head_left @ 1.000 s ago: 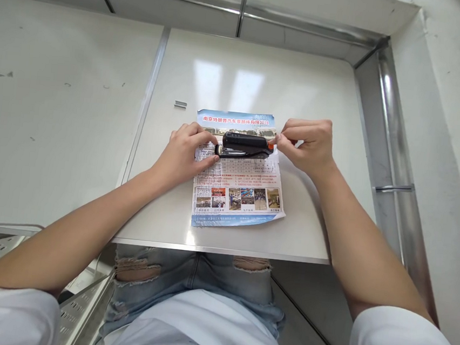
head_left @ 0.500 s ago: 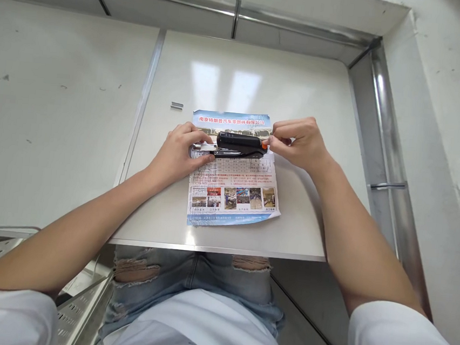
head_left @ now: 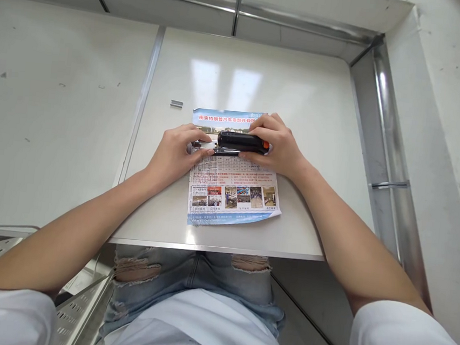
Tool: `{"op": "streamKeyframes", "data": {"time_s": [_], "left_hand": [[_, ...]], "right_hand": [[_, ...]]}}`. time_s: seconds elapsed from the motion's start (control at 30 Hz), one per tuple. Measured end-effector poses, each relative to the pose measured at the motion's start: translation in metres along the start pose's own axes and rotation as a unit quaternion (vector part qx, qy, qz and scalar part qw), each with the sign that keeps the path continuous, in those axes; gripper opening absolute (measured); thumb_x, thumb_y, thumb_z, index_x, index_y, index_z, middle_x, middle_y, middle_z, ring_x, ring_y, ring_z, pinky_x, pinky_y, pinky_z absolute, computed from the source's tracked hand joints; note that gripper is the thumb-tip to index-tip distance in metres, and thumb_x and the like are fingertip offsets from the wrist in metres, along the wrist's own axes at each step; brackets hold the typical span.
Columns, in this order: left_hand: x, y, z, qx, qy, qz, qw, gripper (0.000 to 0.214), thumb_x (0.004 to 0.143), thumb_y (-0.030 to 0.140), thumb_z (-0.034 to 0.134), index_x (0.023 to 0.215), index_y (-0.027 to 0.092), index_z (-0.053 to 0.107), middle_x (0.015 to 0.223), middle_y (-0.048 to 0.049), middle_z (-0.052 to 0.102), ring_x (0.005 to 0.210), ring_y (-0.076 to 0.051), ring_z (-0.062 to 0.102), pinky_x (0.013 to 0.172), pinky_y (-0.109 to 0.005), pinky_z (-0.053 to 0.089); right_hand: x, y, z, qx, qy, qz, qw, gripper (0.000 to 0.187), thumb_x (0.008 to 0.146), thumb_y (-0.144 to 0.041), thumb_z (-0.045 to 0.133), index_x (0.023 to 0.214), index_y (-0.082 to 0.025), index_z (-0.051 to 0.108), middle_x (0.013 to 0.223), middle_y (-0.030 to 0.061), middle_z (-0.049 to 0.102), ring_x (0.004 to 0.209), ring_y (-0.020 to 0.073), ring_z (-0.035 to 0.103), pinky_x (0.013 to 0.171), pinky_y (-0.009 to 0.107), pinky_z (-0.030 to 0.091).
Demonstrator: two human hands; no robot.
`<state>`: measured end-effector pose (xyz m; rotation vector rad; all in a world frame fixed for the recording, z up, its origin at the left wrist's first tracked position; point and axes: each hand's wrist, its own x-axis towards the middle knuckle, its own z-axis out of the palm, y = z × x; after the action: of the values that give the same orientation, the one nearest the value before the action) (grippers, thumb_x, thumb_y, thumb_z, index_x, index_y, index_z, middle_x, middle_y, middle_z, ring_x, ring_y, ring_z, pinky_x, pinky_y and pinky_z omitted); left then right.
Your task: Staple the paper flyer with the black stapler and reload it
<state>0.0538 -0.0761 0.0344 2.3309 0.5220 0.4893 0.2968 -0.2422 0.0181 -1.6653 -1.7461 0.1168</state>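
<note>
A black stapler (head_left: 239, 141) with an orange end lies across the upper part of a printed colour leaflet (head_left: 232, 191) on the white table (head_left: 263, 83). My right hand (head_left: 279, 144) is wrapped round the stapler's right half, fingers over its top. My left hand (head_left: 175, 153) pinches the silver metal tray (head_left: 203, 145) that sticks out of the stapler's left end.
A small strip of staples (head_left: 176, 103) lies on the table left of the leaflet's top. A metal rail (head_left: 384, 133) runs along the table's right side, with a wall behind it. A second white tabletop (head_left: 57, 112) adjoins on the left. My knees are below the front edge.
My right hand moved left from pinching the orange end to gripping the stapler's body. The silver tray slid out at the left end under my left fingers.
</note>
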Motion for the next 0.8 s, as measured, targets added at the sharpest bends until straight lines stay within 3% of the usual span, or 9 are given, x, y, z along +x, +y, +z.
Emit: {"op": "streamKeyframes", "data": {"time_s": [0.2, 0.33, 0.43, 0.6, 0.8], "left_hand": [[-0.003, 0.009, -0.004, -0.059, 0.065, -0.001, 0.996, 0.015, 0.097, 0.042, 0.079, 0.105, 0.029, 0.080, 0.106, -0.0040, 0.078, 0.098, -0.023, 0.070, 0.090, -0.038, 0.057], [-0.003, 0.010, -0.003, -0.160, 0.076, -0.029, 0.984, 0.029, 0.099, 0.054, 0.076, 0.109, 0.027, 0.079, 0.106, -0.0044, 0.079, 0.088, -0.020, 0.073, 0.081, -0.034, 0.062], [0.000, 0.009, -0.001, -0.259, 0.060, -0.068, 0.962, 0.035, 0.096, 0.058, 0.079, 0.108, 0.026, 0.078, 0.099, -0.0042, 0.078, 0.083, -0.019, 0.075, 0.078, -0.035, 0.065], [0.008, 0.009, 0.000, -0.404, -0.014, -0.150, 0.903, 0.041, 0.095, 0.062, 0.078, 0.110, 0.024, 0.075, 0.105, -0.0093, 0.081, 0.096, -0.022, 0.080, 0.082, -0.036, 0.069], [0.010, 0.009, 0.000, -0.447, -0.040, -0.169, 0.877, 0.041, 0.092, 0.061, 0.083, 0.109, 0.024, 0.076, 0.110, -0.0111, 0.082, 0.106, -0.027, 0.081, 0.084, -0.038, 0.071]], "right_hand": [[-0.006, -0.008, -0.002, -0.005, 0.062, 0.001, 0.998, 0.024, 0.091, -0.051, 0.079, 0.107, -0.033, 0.074, 0.118, 0.0067, 0.072, 0.109, 0.0298, 0.066, 0.090, 0.051, 0.058], [-0.010, -0.012, -0.003, -0.007, 0.080, 0.003, 0.997, 0.025, 0.095, -0.048, 0.073, 0.116, -0.035, 0.076, 0.121, 0.0056, 0.075, 0.109, 0.0281, 0.071, 0.089, 0.047, 0.061], [-0.010, -0.012, -0.003, -0.030, 0.093, 0.018, 0.995, 0.026, 0.095, -0.049, 0.073, 0.119, -0.040, 0.078, 0.116, 0.0042, 0.076, 0.110, 0.0300, 0.071, 0.091, 0.050, 0.062], [-0.010, -0.014, -0.004, -0.042, 0.105, 0.019, 0.993, 0.025, 0.095, -0.055, 0.074, 0.115, -0.041, 0.080, 0.111, 0.0038, 0.074, 0.107, 0.0303, 0.070, 0.096, 0.054, 0.061], [-0.010, -0.016, -0.004, -0.052, 0.090, 0.016, 0.994, 0.031, 0.094, -0.057, 0.079, 0.120, -0.042, 0.077, 0.112, 0.0038, 0.072, 0.112, 0.0298, 0.068, 0.098, 0.051, 0.059]]}}
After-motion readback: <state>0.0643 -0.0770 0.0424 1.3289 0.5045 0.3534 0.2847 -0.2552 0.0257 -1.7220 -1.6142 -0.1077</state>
